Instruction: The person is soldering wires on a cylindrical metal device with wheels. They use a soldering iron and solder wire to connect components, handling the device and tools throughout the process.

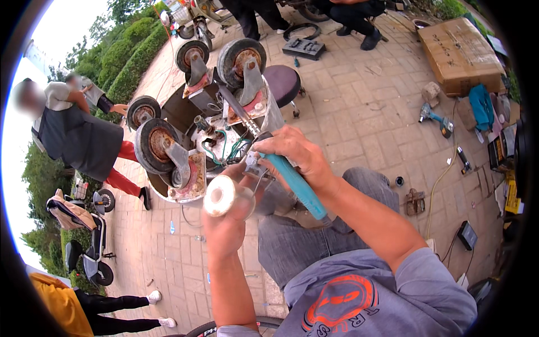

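Observation:
My right hand (303, 157) is wrapped round the teal handle of a soldering iron (296, 184), whose slotted metal barrel and dark tip slant up and left. Blurred by motion, my left hand (224, 233) grips a white spool of solder wire (220, 196), with a thin strand running off it. Between my hands is a small grey metal part (254, 164); what holds it is unclear. Just beyond, an upturned machine base (193, 132) has rusty caster wheels (158, 146) facing up, and green wires (225, 147) loop inside its open middle.
A round dark stool (282, 84) stands behind the base. On the paving lie a black tool case (304, 49), a blue cordless drill (437, 119), a flashlight-like tool (464, 160) and a yellow cord (443, 174). A cardboard box (460, 56) stands far right. Other people stand left and behind.

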Demonstrator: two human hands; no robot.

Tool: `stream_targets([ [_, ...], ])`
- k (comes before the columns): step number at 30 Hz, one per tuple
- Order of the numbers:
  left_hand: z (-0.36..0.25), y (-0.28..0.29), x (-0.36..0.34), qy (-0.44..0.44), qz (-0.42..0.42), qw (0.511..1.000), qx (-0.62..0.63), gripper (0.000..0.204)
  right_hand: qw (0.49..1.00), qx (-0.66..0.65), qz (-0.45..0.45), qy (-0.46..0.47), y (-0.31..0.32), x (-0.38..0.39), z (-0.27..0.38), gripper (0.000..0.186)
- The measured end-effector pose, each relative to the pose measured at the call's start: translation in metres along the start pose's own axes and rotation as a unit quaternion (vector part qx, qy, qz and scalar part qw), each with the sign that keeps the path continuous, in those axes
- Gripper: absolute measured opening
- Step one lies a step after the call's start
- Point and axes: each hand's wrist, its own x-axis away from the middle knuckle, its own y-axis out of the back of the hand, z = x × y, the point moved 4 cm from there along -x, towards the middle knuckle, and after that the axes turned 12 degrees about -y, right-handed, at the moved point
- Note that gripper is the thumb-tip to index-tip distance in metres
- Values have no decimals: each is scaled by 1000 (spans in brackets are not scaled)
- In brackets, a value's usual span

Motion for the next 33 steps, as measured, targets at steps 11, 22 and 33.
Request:
stream_targets([
  [11,9,11,-4,-25,34,999,27,40,961,-173,-78,-202,14,46,-8,46],
  [22,-1,-9,-11,-92,212,937,-263,42,937,-286,-52,-194,6,56,-13,47],
  [33,0,11,-11,-70,81,986,-124,38,959,-238,-59,-138,20,36,4,48],
])
